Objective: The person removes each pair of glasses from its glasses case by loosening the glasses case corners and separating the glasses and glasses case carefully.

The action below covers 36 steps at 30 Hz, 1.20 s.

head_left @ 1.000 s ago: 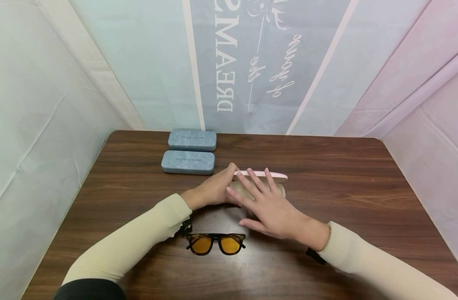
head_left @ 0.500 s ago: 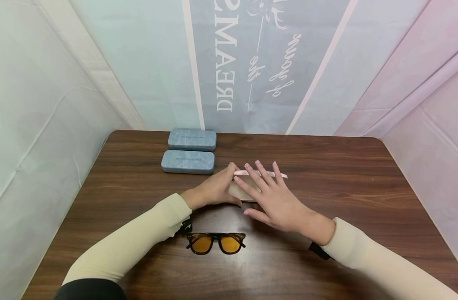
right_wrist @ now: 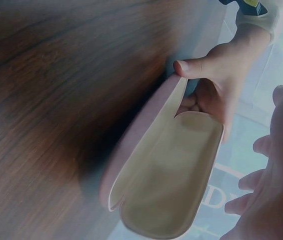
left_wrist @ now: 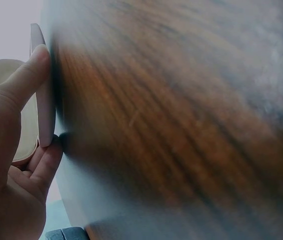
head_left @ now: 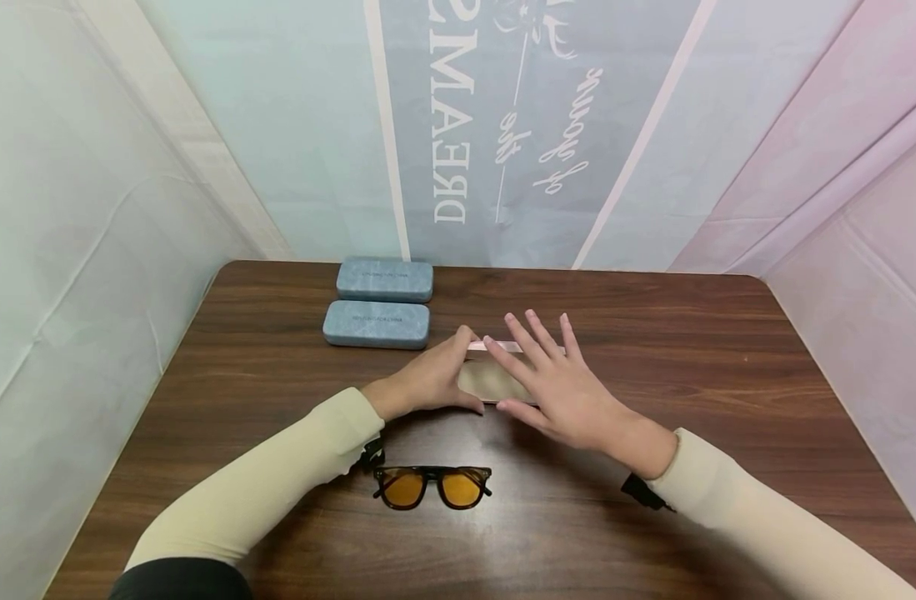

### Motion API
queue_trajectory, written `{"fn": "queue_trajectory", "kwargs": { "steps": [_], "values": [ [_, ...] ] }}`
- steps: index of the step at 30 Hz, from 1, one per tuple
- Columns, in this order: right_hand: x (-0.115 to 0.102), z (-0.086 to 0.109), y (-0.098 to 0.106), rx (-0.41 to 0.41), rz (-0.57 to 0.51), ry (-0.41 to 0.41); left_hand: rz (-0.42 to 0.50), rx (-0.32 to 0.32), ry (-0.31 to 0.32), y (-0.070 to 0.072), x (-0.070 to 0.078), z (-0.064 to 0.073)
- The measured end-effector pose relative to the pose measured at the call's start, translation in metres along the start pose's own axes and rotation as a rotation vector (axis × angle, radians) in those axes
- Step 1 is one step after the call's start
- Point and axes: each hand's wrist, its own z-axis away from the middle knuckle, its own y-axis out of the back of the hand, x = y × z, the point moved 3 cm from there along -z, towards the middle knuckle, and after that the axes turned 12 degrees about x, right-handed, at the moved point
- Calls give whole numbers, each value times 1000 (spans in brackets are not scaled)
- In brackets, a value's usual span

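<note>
My left hand (head_left: 431,375) grips the left end of the open pink case (head_left: 489,382), its long axis running sideways over the worktop (head_left: 675,350). My right hand (head_left: 570,400), fingers spread, holds nothing near the other end; the sunglasses (head_left: 432,475) lie closer to me, roughly parallel.

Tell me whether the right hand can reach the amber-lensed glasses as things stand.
Probably yes: the right hand is spread and holds nothing, and in the head view nothing stands between it and the glasses on the table. The left hand grips the open case, clear of that path.
</note>
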Motion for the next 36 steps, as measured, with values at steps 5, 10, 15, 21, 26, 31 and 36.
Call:
{"fn": "queue_trajectory", "kwargs": {
  "steps": [5, 10, 15, 21, 26, 31, 36],
  "values": [
    [7, 1, -1, -7, -17, -34, 10, 0, 5, 0, 0, 1],
    [11, 1, -2, -17, -22, -67, 14, 7, 1, 0, 1, 1],
    [15, 1, -2, -30, -20, -94, 8, 6, 4, 0, 1, 1],
    [20, 0, -3, -48, -35, -134, 2, -1, 25, -1, 0, 1],
    [26, 0, -3, -55, -43, -166, 3, -4, 31, -1, 1, 1],
    [31, 0, -6, -62, -62, -197, 0, -14, 45, -1, 1, 1],
    [36, 2, -7, -54, -88, -230, 1, -10, 43, 0, 1, 1]
  ]
}}
